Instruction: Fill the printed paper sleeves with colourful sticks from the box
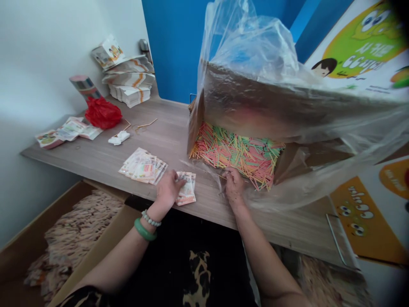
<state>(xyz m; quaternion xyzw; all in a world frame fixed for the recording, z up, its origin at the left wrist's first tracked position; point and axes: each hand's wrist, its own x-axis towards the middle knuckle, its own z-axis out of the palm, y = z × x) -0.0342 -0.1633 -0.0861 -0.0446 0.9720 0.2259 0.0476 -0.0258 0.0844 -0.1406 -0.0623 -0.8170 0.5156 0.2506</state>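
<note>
My left hand (168,187) rests at the table's front edge, its thumb over a small pile of printed packets (188,187) and its fingers closed at their side. A wider fanned pile of similar packets (142,165) lies just to its left. My right hand (234,185) is at the near edge of a plastic-lined cardboard box (243,91) tipped on its side. Its fingers are curled together; a thin yellowish stick shows by the fingertips, but what they grip is unclear. Inside the box lie many thin pink, green and yellow sticks (236,151).
On the left of the table (108,160) are a red plastic bag (102,113), a crumpled white tissue (119,137) and loose packets (68,129). Stacked paper packaging (129,81) stands behind. A carton full of packets (83,226) sits below left. Printed boxes (367,213) are at right.
</note>
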